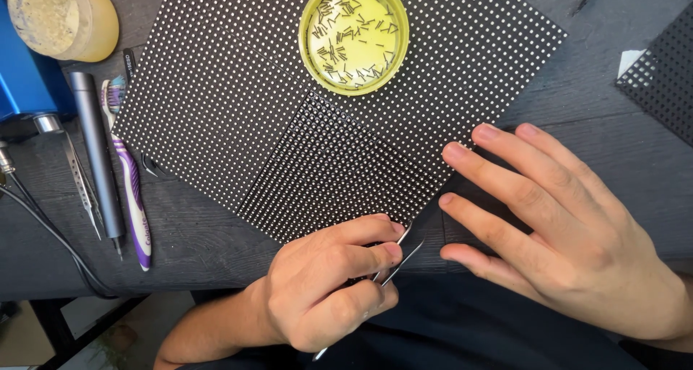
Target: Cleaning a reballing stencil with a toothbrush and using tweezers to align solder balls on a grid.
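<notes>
**Steadily, tweezers at the panel edge**

Now I see the left hand [325, 290] closed around metal tweezers [393, 258], held like a pen between thumb and the first fingers. The tips point up toward the near corner of the small dotted panel [325, 171], and I judge this grip gives fine control at the tips. If the tips hold something, I cannot tell; they are too small to read.

The right hand [563, 233] is relaxed, with fingers spread flat and holding nothing. Its fingertips [456, 153] rest on the edge of the large dotted panel [216, 74], I think to keep the panels from sliding on the desk [563, 103] while the other hand works.

The small panel lies on top of the large one, turned to a diamond, so its corner comes close to both hands. A yellow lid [354, 36] with many short dark pins [346, 41] sits on the far part of the large panel, near but out of the working corner.

At the left of the desk lie spare tweezers [81, 182], a grey pen-shaped tool [97, 160] and a purple-and-white toothbrush [131, 189], side by side. A yellowish jar [65, 16] stands at the far left corner, and one more dotted panel [660, 74] shows at the right edge.
</notes>
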